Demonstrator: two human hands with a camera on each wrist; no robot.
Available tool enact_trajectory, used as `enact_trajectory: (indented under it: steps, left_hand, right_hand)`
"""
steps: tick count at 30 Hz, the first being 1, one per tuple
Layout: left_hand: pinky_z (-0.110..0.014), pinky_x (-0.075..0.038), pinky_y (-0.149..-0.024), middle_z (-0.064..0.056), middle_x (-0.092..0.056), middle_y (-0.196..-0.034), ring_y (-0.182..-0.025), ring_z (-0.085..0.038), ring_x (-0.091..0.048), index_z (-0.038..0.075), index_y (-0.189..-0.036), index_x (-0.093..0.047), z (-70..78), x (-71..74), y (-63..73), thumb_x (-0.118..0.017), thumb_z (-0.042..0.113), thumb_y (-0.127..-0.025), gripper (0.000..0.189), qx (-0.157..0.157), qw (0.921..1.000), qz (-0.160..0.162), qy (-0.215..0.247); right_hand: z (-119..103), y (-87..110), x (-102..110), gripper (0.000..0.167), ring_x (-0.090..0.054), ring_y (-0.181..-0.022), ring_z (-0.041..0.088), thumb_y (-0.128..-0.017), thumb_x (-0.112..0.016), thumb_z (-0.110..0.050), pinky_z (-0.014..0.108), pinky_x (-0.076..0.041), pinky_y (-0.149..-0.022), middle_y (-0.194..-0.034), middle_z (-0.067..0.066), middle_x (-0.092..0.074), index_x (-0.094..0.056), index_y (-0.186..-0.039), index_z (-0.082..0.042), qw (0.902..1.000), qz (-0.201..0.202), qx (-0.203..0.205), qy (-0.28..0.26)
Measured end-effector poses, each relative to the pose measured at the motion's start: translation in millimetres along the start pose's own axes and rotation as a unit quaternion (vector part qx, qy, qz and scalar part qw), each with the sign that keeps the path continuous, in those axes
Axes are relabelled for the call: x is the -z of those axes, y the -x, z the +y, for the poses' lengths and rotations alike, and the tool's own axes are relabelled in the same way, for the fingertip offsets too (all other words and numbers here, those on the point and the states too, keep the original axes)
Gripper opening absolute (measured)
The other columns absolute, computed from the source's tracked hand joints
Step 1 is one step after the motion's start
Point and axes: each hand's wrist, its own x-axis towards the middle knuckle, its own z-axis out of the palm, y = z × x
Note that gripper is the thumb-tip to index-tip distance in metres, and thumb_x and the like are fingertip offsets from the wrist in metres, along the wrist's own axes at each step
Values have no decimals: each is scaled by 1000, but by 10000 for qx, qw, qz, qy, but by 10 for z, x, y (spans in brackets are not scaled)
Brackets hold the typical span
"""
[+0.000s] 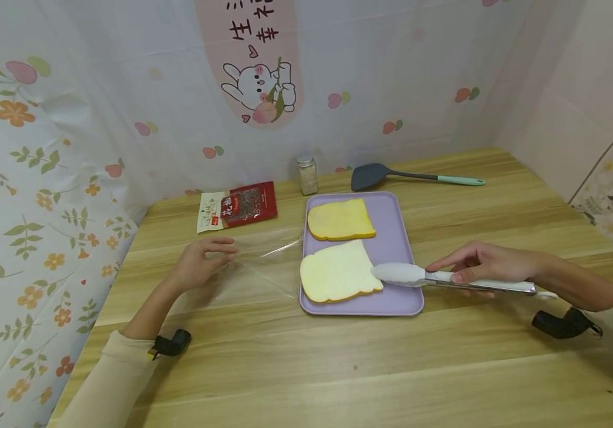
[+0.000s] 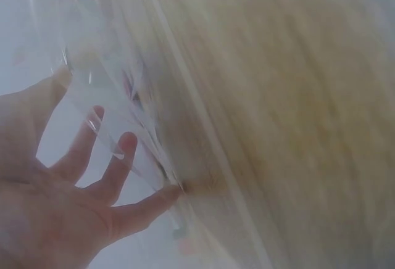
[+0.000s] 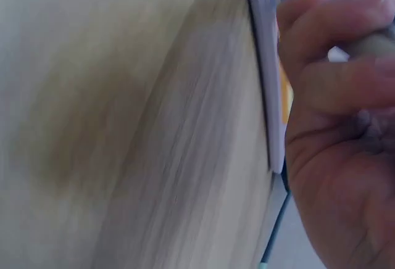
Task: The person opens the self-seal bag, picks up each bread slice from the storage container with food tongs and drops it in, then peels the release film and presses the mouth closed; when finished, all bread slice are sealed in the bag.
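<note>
In the head view my left hand [image 1: 203, 261] is at the left end of a clear plastic bag [image 1: 263, 261], which stretches over to the tray. The left wrist view shows its fingers spread and fairly straight, touching the film [image 2: 139, 105]. My right hand [image 1: 490, 264] grips white-tipped tongs [image 1: 445, 279] along their metal arms. The tong tips are at the right edge of the nearer bread slice [image 1: 338, 273], which lies on a purple tray [image 1: 392, 306]. Behind it on the tray is a yellower bread slice [image 1: 340, 220]. The right wrist view shows curled fingers [image 3: 345, 87] beside the tray's edge.
Behind the tray stand a small spice jar [image 1: 307, 175] and a dark spatula [image 1: 370, 176] with a mint handle, lying flat. A red and cream spice packet [image 1: 250, 203] lies at the back left. Patterned curtains [image 1: 365, 77] bound the wooden table [image 1: 306, 380].
</note>
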Motion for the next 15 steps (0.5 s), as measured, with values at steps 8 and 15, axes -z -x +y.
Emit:
enact_trajectory:
  steps: [8, 15]
  left_hand:
    - [-54, -48, -95, -21, -63, -128, -125, -40, -52, -1, -107, -76, -17, 6, 8, -70, 5, -92, 17, 72, 10000, -38, 45]
    - [-55, -47, -96, -21, -62, -129, -126, -41, -51, -1, -109, -75, -29, 4, -2, -68, 4, -93, 18, 55, 9999, -115, 85]
  right_hand:
    - [15, -130, 187, 43, -35, -48, 34, -103, -44, 3, 16, -47, -47, -77, 39, -46, -48, -145, -2, 9958, -307, -589, -629]
    - [-11, -206, 264, 46, -42, -54, 16, -105, -42, -1, 15, -47, -53, -90, 8, -64, -49, -148, -17, 9870, -594, -879, -1204]
